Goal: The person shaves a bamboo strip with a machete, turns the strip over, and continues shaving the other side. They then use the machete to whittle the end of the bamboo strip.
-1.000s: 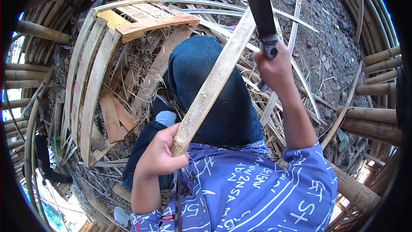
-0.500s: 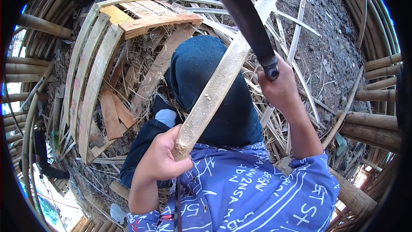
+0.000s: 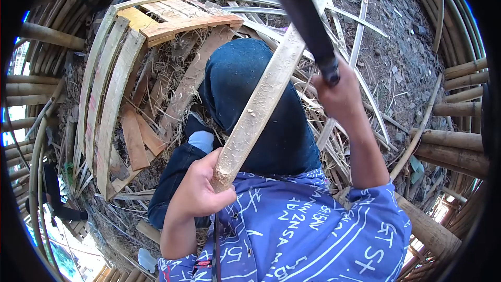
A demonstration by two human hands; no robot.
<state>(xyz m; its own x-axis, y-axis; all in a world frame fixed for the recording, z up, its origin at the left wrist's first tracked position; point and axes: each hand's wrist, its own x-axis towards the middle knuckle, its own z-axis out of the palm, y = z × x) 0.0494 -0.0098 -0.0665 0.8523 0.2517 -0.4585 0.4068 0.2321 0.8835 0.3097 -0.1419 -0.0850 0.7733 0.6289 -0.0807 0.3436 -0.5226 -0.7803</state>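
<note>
My left hand (image 3: 201, 184) is closed around the near end of a long, flat split bamboo strip (image 3: 263, 94), whose pale face is rough with small raised shavings. The strip slants up and away to the right, passing over my raised knee. In my right hand (image 3: 340, 94), the fingers are wrapped round the dark handle of a machete (image 3: 300, 15). Its broad black blade points up and to the left, crossing over the far part of the strip in this view. The blade's tip runs out of the top of the frame.
A curved-looking wooden slatted crate (image 3: 117, 68) stands on the left with boards and curly shavings about it. Several thin split strips (image 3: 360, 26) lie crossed on the stony ground (image 3: 402, 68). Bamboo poles (image 3: 454, 143) line the right side, more poles the left.
The machete and my right hand have moved up slightly, and the blade's upper part has shifted right. The bamboo strip's far end has shifted a little left; my left hand keeps its hold.
</note>
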